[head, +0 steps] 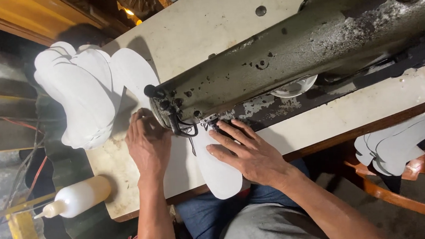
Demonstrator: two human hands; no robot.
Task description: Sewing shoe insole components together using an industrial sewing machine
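A view from above looks down on a person seated at an old industrial sewing machine. At the far left, near the table's lower corner, a pale plastic squeeze bottle (pixel 79 196) with a pointed nozzle lies on its side, just off the table edge. Above it, a stack of white sole-shaped cut pieces (pixel 81 95) overhangs the left end of the cream-coloured, stained table top (pixel 197 32). Moving right, the left hand (pixel 148 144) lies flat, palm down, fingers together and pointing away from the person, pressing the left part of a white sole-shaped piece (pixel 215 171) against the table; it grips nothing. Just right of that hand, the grey-green, worn sewing machine head (pixel 287 56) stretches diagonally up to the right, and its needle and presser foot (pixel 208 124) stand over the white piece. The piece lies on the table under the needle, its rounded end hanging over the near table edge toward the person's lap. The right hand (pixel 249 154) rests on the piece just right of the needle, fingers spread and flat, fingertips close to the presser foot, pressing down rather than clamping. The two hands sit apart, one on each side of the needle. Below, blue trousers and a grey shirt show. At the far right, a second small pile of greyish-white sole-shaped pieces (pixel 396 145) lies on a wooden bench (pixel 404 201).
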